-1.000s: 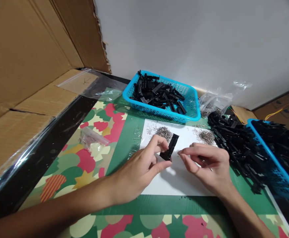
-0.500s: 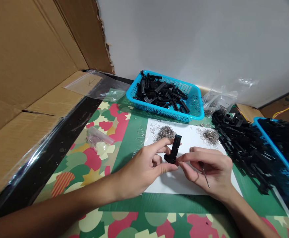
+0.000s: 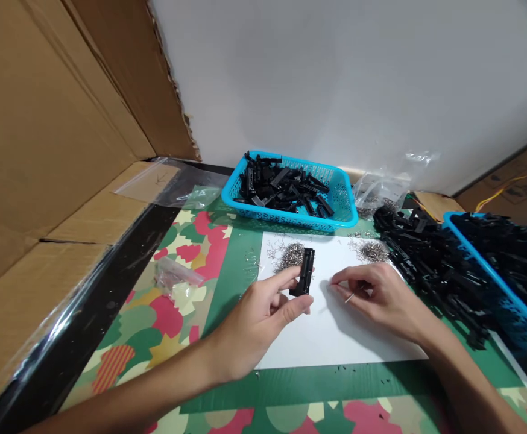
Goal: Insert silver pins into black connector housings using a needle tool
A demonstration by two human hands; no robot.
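My left hand (image 3: 266, 310) holds a black plastic part (image 3: 307, 271) upright between thumb and fingers, over the sheet of white paper (image 3: 318, 340). My right hand (image 3: 383, 295) is a little to the right, apart from the part, its fingers closed around a thin metal rod (image 3: 349, 298) whose tip sticks out below them. Whether the fingertips also pinch something small I cannot make out. Behind the left hand lies a heap of tiny metal pieces (image 3: 289, 257). A second small metal heap (image 3: 374, 251) sits at the paper's back right.
A blue basket (image 3: 286, 222) of black plastic parts stands at the back. Loose black parts (image 3: 430, 265) are piled on the right, beside another blue basket (image 3: 485, 280). Plastic bags (image 3: 177, 277) lie left of the paper. Cardboard (image 3: 55, 132) rises on the left.
My right hand has drawn away from the black plastic part. The part has turned in my left hand and shows a different side. The camera view has shifted slightly.
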